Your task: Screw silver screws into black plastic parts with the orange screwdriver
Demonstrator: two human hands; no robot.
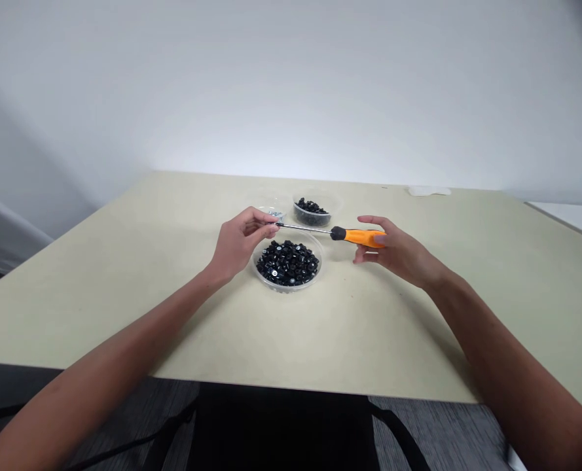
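An orange-and-black screwdriver (364, 237) lies almost level above the table. My right hand (393, 248) holds the butt of its handle, with some fingers stretched apart around the grip. The thin metal shaft points left to my left hand (244, 239). There, thumb and fingertips are pinched together at the screwdriver's tip, on a small dark piece mostly hidden by the fingers. Just below the shaft stands a clear round bowl (291, 288) full of small black parts (288, 263), a few showing silver screw heads.
Behind the hands stand a clear bowl of small black pieces (311, 207) and a clear bowl with small silvery screws (275, 213), partly covered by my left hand. A white flat item (429, 191) lies at the back right of the pale table (281, 347). A wall rises behind.
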